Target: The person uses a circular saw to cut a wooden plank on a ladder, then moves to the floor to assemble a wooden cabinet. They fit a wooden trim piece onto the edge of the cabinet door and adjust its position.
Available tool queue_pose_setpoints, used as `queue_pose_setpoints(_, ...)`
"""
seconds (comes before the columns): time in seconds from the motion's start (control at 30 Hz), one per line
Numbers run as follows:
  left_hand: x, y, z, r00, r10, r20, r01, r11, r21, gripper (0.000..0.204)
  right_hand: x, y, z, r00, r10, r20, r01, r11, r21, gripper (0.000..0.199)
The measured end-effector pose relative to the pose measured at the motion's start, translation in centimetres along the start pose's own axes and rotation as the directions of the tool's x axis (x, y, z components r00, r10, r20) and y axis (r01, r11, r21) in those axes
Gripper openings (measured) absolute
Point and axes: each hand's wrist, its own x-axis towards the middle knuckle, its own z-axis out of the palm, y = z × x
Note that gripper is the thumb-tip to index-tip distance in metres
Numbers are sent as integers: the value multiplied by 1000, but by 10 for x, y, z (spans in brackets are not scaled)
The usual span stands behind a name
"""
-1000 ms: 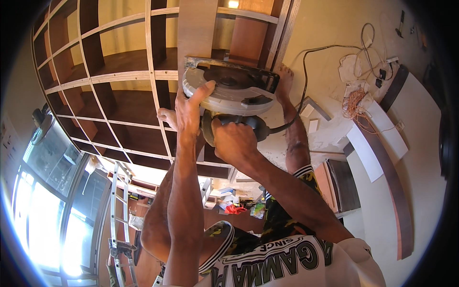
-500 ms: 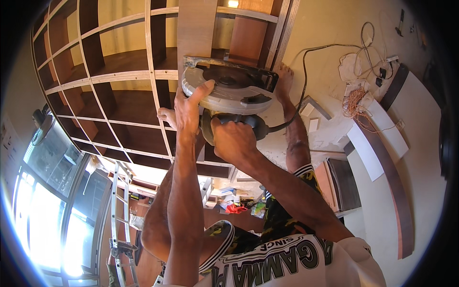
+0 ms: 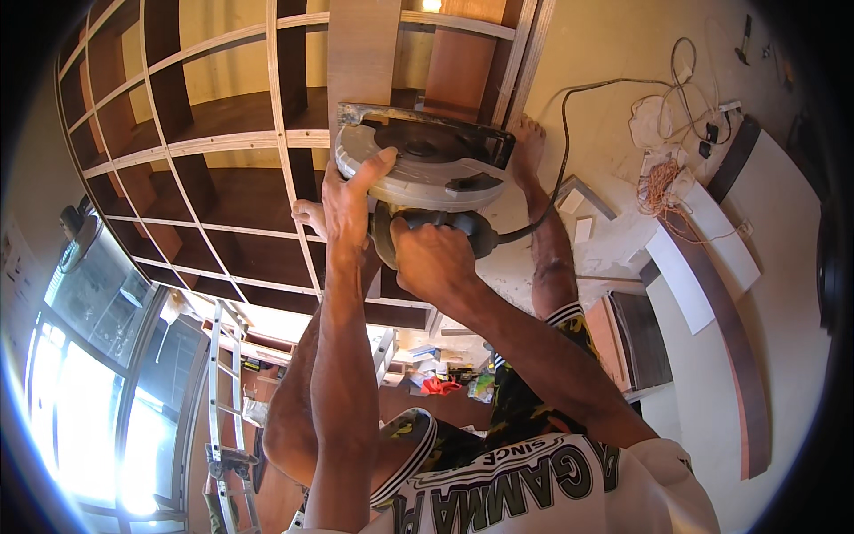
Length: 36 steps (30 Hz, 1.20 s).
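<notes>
Step in hand looks like lining up or steadying a cut: circular saw (image 3: 414, 189) sits at the near end of the brown board (image 3: 360, 58), over the lattice frame (image 3: 209, 143). Blade spinning or not, can't tell. Right hand (image 3: 436, 258) has its fingers wrapped round the saw's rear handle. Left hand (image 3: 345, 209) lays its thumb on the grey guard; its other fingers are mostly hidden (saw or board grip, can't tell).

Next move, my judgement: calls for a firm right grip, the saw kept square to the board, left fingers clear of the blade, and the cord (image 3: 520, 235) loose on the right, near the bare foot (image 3: 527, 147).

Versus half a second ago: barely any change. Saw and both hands appear a touch further left, but the frame drifts too, so probably head motion; both grips look the same.
</notes>
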Motion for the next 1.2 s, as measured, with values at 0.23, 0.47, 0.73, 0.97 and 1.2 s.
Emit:
queue_pose_setpoints(0.23, -1, 1, 1, 999, -36, -10, 35, 999, -20, 66, 3, 2, 5, 999, 31, 39, -33, 999, 33, 39)
queue_pose_setpoints(0.47, -6, 9, 5, 997, -34, -74, 37, 999, 34, 68, 1, 2, 2, 1000, 6, 9, -7, 1000, 21, 25)
queue_pose_setpoints(0.73, -8, 13, 6, 992, -38, -121, 56, 988, 145, 75, 0, 4, 1, 1000, -10, -1, 10, 1000, 23, 20)
queue_pose_setpoints(0.97, -14, 22, 9, 992, -31, -122, 44, 994, 102, 70, 1, 3, 2, 1000, -11, -12, 11, 1000, 28, 19)
queue_pose_setpoints(1.2, -16, 25, 9, 994, -41, -106, 47, 997, 60, 68, 2, 3, 6, 1000, -9, -13, 10, 997, 72, 32)
